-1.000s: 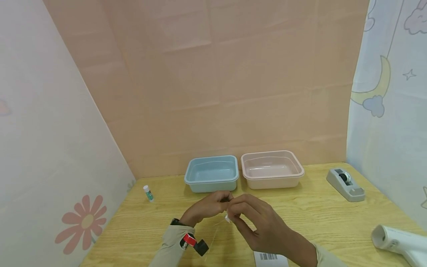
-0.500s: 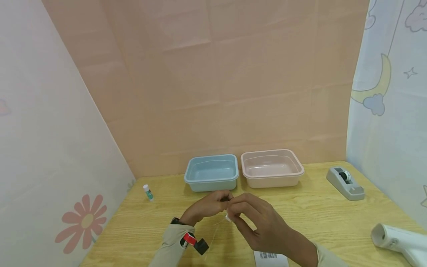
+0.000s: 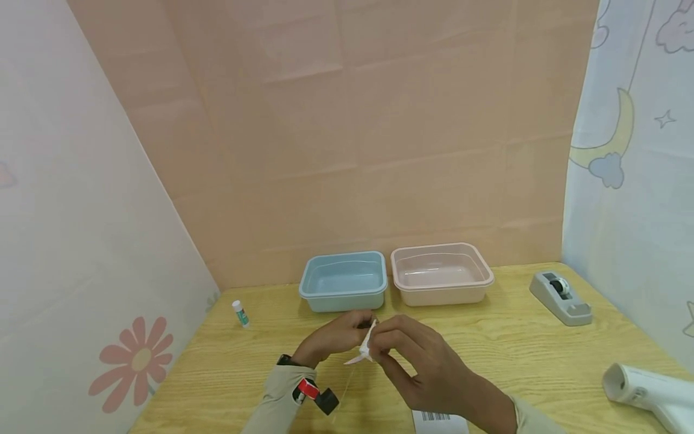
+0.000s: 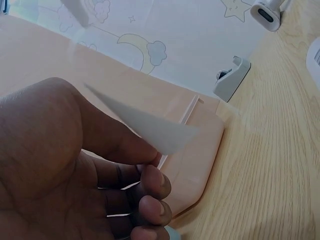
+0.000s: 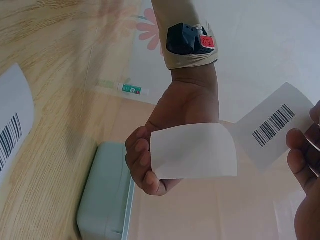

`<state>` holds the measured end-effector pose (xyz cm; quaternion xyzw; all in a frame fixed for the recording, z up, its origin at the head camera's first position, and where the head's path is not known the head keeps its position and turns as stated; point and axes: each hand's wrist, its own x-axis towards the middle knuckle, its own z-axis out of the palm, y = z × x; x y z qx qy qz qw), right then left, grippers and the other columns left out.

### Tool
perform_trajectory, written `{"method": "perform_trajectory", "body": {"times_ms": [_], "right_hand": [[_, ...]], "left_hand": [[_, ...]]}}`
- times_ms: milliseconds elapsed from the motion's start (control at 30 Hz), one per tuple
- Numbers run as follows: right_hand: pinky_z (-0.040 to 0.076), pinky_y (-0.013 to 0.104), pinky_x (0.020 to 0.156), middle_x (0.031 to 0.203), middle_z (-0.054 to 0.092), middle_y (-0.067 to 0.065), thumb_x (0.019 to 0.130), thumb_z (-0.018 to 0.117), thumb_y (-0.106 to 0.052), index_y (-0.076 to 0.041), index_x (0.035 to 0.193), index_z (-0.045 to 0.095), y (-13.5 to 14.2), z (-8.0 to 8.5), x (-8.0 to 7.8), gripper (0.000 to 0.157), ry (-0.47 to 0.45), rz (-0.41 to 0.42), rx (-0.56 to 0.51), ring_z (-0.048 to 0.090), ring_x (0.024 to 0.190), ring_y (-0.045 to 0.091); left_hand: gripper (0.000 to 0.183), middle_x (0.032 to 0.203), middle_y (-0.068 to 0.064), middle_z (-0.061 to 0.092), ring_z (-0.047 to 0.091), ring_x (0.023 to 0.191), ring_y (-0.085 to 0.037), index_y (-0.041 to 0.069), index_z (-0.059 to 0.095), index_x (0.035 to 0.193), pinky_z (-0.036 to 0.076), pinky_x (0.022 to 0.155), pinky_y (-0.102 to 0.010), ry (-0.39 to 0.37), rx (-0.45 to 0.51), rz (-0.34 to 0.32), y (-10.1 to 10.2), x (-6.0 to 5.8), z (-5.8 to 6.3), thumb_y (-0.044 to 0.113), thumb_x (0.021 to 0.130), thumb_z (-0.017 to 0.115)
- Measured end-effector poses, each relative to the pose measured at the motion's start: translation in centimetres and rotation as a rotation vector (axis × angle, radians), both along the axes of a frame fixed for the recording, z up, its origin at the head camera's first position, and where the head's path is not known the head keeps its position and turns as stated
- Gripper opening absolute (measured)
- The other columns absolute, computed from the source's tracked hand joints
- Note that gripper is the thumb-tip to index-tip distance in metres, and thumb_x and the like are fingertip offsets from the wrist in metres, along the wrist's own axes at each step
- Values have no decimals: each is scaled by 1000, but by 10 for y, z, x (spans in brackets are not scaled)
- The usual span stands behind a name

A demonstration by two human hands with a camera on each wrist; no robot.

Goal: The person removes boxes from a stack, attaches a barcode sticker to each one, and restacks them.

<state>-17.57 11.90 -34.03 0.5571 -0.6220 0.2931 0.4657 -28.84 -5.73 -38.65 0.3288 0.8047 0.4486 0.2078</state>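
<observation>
The person's left hand (image 3: 337, 331) pinches a thin, blank white slip (image 5: 195, 152) between curled fingers; the right hand (image 3: 425, 364) grips a flat, barcoded paper label (image 5: 272, 125) just beside it. I see both held above the streaky wood-grained table (image 3: 217, 380), before a glossy, round-cornered blue tub (image 3: 344, 303) and pink tub (image 3: 444, 296)

The left hand (image 3: 337, 333) pinches a blank-faced, white rectangular paper slip (image 5: 195, 151). A white barcode-printed paper label (image 5: 272, 125) tilts in the right hand (image 3: 425, 364).
</observation>
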Motion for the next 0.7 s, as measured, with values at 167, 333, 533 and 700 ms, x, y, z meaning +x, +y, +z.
{"method": "perform_trajectory", "body": {"times_ms": [167,333,533,700], "right_hand": [[49,16,76,99,60,7,101,56,-2,2,98,58,0,0,0,6,5,3,1,59,87,13],[50,17,77,100,60,8,101,56,-3,3,99,58,0,-1,1,6,8,-1,0,60,88,14],[50,17,77,99,60,8,101,57,-3,3,98,59,0,0,1,6,21,-6,-3,60,88,14],[50,18,78,99,60,8,101,56,-3,2,98,58,0,1,1,6,27,-5,-2,60,88,15]], "left_hand": [[10,84,1,62,56,78,-18,8,65,98,46,68,-30,5,-16,26,1,0,-1,17,99,60],[13,85,2,63,56,78,-13,7,65,99,46,69,-28,6,-20,0,0,0,0,19,99,59],[11,86,2,65,56,76,-10,10,66,95,45,68,-26,10,-16,-24,0,-1,-2,18,100,60],[14,84,5,60,52,75,-9,12,65,92,43,64,-25,4,-77,-43,0,-4,-7,23,100,61]]}}
